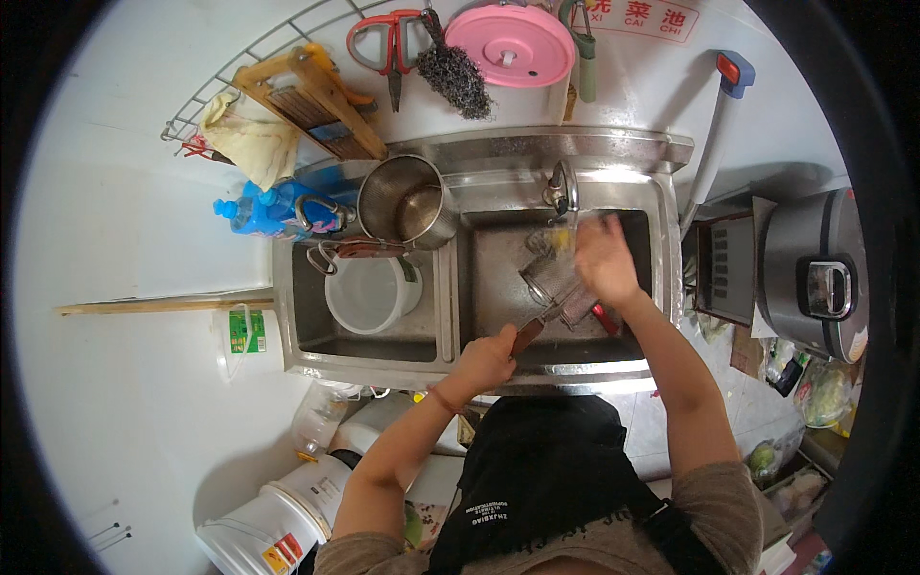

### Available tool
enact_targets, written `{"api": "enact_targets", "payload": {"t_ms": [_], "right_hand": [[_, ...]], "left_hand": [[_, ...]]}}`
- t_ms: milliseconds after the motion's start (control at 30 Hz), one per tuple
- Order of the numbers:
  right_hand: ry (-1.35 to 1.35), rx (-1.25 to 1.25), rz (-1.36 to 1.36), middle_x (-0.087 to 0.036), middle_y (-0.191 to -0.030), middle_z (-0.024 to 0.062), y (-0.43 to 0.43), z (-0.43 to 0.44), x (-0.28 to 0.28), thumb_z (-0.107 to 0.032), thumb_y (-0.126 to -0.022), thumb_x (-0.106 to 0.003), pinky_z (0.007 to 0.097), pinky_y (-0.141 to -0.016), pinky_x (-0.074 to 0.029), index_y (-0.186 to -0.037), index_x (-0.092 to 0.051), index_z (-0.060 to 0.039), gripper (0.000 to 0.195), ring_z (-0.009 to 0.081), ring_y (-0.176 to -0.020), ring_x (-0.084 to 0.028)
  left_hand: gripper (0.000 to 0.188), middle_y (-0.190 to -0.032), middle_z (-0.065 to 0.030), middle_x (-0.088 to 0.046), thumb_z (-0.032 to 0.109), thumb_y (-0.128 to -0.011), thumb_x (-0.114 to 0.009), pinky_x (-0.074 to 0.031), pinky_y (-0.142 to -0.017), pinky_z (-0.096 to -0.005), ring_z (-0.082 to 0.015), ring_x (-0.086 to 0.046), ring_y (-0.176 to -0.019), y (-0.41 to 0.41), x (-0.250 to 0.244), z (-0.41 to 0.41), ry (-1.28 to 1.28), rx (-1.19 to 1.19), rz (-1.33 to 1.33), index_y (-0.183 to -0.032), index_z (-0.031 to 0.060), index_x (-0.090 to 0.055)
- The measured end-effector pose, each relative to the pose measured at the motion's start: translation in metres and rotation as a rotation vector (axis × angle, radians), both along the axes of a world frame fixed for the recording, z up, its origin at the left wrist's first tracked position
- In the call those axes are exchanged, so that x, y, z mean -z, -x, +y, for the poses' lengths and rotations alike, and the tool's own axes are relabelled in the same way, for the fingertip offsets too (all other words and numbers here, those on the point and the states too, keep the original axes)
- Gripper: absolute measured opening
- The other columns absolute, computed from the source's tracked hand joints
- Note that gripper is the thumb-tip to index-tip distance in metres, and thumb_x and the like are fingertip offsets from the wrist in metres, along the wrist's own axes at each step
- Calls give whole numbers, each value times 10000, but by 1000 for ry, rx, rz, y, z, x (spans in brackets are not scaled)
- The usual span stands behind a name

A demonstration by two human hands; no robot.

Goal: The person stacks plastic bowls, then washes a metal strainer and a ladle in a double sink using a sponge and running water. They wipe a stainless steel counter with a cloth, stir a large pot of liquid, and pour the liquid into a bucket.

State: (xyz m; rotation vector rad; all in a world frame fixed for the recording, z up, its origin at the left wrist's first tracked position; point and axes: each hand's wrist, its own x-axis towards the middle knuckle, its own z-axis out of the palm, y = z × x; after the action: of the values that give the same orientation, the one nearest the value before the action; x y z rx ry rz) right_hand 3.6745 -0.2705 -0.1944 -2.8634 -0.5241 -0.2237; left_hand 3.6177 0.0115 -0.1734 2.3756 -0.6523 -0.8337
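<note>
My left hand [490, 363] grips the brown handle [528, 336] of a metal tool over the near side of the right sink basin [496, 266]. The tool's far end lies among metal mesh strainers [550, 277]. My right hand [607, 262], blurred, is by the water running from the faucet [566, 185]; whether it holds anything cannot be told. A yellow item and wire scourer [546, 241] lie behind the strainers. A red-handled item [605, 319] rests at the basin's near right.
A white plastic tub [370, 295] sits in the left basin. Beside it, a perforated metal pot [406, 205] stands behind the divider. Blue bottles [251, 212] stand at the back left. A grey rice cooker [812, 273] is to the right; scissors [394, 54] hang above.
</note>
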Motion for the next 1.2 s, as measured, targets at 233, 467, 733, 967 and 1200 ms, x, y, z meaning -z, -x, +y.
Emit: {"api": "enact_targets", "payload": {"t_ms": [233, 467, 733, 967, 1200], "right_hand": [[141, 30, 272, -676, -1025, 164, -14, -2, 23, -235, -906, -543, 491, -1057, -406, -1149, -616, -104, 285, 297, -970, -654], [150, 163, 272, -681, -1190, 65, -16, -11, 15, -321, -1022, -393, 507, -1191, -220, -1121, -677, -112, 366, 234, -1333, -492], [-92, 66, -136, -578, -1311, 52, 42, -11, 38, -105, -841, -619, 539, -1116, -332, -1184, -635, -93, 344, 294, -1230, -543], [-199, 38, -8, -622, -1068, 49, 52, 6, 46, -32, -736, -629, 430, -869, -416, -957, -701, -159, 265, 311, -1025, -552], [-739, 434, 26, -617, -999, 184, 45, -13, 43, 1, -924, -525, 459, -842, -486, -1009, -604, 11, 116, 390, -975, -586]], "left_hand": [[316, -721, -198, -651, 109, -812, -629, -500, -616, -543, -428, -652, -695, -11, -6, -1, -119, 205, -173, -1060, 64, -438], [343, -771, -224, -655, 97, -817, -623, -498, -650, -553, -449, -647, -750, -9, -12, 1, -140, 136, -103, -1092, 72, -420], [384, -848, -259, -659, 111, -792, -654, -492, -716, -587, -476, -639, -821, 5, 1, -3, -102, -74, 96, -1085, 73, -409], [342, -849, -299, -640, 91, -788, -624, -465, -747, -596, -523, -605, -867, -1, -6, -12, -80, -166, 177, -1056, 43, -418], [311, -960, -329, -635, 94, -796, -608, -463, -808, -551, -516, -597, -967, -5, -6, -14, -46, -212, 285, -1054, -4, -463]]}}
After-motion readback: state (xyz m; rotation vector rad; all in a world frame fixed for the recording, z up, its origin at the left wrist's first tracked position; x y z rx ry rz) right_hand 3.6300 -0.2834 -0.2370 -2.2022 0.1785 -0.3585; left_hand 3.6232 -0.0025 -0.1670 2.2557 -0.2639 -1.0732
